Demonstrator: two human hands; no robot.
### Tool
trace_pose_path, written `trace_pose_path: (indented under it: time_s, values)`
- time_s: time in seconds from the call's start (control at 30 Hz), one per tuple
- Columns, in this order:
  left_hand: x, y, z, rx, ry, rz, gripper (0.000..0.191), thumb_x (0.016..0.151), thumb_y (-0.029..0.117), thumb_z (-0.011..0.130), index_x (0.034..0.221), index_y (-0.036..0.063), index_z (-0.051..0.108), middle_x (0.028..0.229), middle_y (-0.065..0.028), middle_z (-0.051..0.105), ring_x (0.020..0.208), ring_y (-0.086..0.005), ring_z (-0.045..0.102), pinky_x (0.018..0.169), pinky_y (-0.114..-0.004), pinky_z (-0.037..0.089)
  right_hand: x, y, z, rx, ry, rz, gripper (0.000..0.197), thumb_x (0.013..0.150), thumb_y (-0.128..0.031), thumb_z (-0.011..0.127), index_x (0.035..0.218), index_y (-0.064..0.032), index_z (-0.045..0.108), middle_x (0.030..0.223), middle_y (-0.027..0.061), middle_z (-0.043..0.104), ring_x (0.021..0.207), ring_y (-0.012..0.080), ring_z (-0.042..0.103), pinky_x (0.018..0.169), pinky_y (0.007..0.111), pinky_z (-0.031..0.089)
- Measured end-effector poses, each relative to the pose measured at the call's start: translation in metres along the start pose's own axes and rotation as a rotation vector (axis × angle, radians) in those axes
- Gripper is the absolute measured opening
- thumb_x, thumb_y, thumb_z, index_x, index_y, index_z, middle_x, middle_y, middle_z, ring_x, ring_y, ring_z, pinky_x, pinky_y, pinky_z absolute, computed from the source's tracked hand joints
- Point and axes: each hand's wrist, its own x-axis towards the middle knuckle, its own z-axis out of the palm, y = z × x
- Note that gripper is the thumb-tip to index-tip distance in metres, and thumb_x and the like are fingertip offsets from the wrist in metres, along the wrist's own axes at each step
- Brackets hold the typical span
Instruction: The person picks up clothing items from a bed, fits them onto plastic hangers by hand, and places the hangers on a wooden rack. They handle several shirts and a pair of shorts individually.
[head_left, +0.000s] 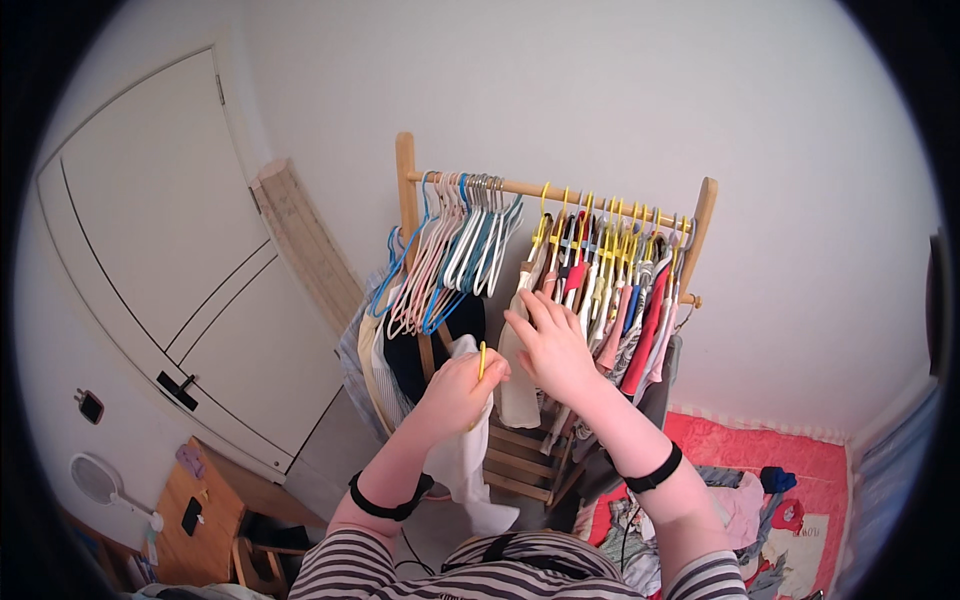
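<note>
My left hand (465, 386) is closed around a yellow clothes hanger (482, 360), its hook sticking up above the fist. A white garment (469, 480) hangs below that hand. My right hand (553, 341) is raised with fingers spread, in front of a cream garment (517, 397) at the left end of the row of hung clothes; whether it touches the garment I cannot tell. Both hands are before a wooden clothes rack (517, 186). Bare blue, pink and white hangers (457, 255) are bunched on its rail at left, and small clothes on yellow hangers (619, 240) fill its right side.
Low wooden slats (517, 465) form the rack's base. Loose clothes (739, 510) lie on a red spread (817, 465) at lower right. A wooden desk (187, 517) stands at lower left, near a white door (165, 225). A long wrapped roll (307, 240) leans by the door.
</note>
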Motion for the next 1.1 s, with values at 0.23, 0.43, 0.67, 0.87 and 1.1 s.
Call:
trace_pose_path:
  time_s: [0.23,0.43,0.67,0.87,1.1]
  values:
    - [0.015,-0.018,0.003,-0.159,-0.053,-0.029,0.036,0.087,0.022,0.033,0.062,0.0004,0.047,0.069,-0.0073,0.053,0.067,-0.0168,0.05,0.068,-0.025,0.038,0.031,0.019,0.022,-0.303,0.004,-0.123,0.026,0.07,-0.014,0.047,0.096,-0.0092,0.053,0.119,0.0091,0.037,0.114,0.026,0.031,0.09,0.043,0.026]
    - [0.036,-0.016,0.005,-0.62,-0.024,-0.222,0.034,0.087,0.027,0.034,0.072,0.0016,0.05,0.066,-0.003,0.052,0.058,-0.007,0.044,0.058,-0.019,0.038,0.032,0.045,0.021,-0.435,-0.1,-0.202,0.014,0.069,-0.015,0.048,0.073,-0.0083,0.06,0.094,0.0049,0.049,0.111,0.0234,0.034,0.087,0.04,0.029]
    - [0.075,-0.008,0.01,-0.594,-0.222,-0.119,0.037,0.089,0.028,0.026,0.077,0.0022,0.049,0.071,-0.0037,0.052,0.061,-0.0079,0.043,0.059,-0.02,0.036,0.02,0.059,-0.006,-0.57,-0.187,-0.259,0.014,0.066,-0.016,0.049,0.065,-0.0089,0.061,0.07,-0.0008,0.054,0.088,0.0169,0.043,0.074,0.033,0.032]
    - [0.113,0.002,0.006,-0.31,-0.182,-0.046,0.04,0.088,0.029,0.026,0.076,-0.0017,0.049,0.068,-0.0064,0.053,0.063,-0.0122,0.046,0.063,-0.024,0.039,0.014,0.048,-0.006,-0.653,-0.25,-0.199,0.016,0.067,-0.017,0.049,0.068,-0.0094,0.062,0.076,0.0015,0.056,0.093,0.0199,0.042,0.081,0.038,0.03]
    - [0.159,0.003,-0.009,-0.217,-0.074,-0.045,0.043,0.088,0.029,0.027,0.075,-0.0043,0.052,0.07,-0.01,0.056,0.066,-0.0155,0.051,0.067,-0.027,0.041,-0.012,0.046,0.01,-0.633,-0.155,-0.306,0.016,0.068,-0.017,0.046,0.071,-0.0079,0.059,0.081,0.0051,0.055,0.103,0.0228,0.04,0.095,0.048,0.019]
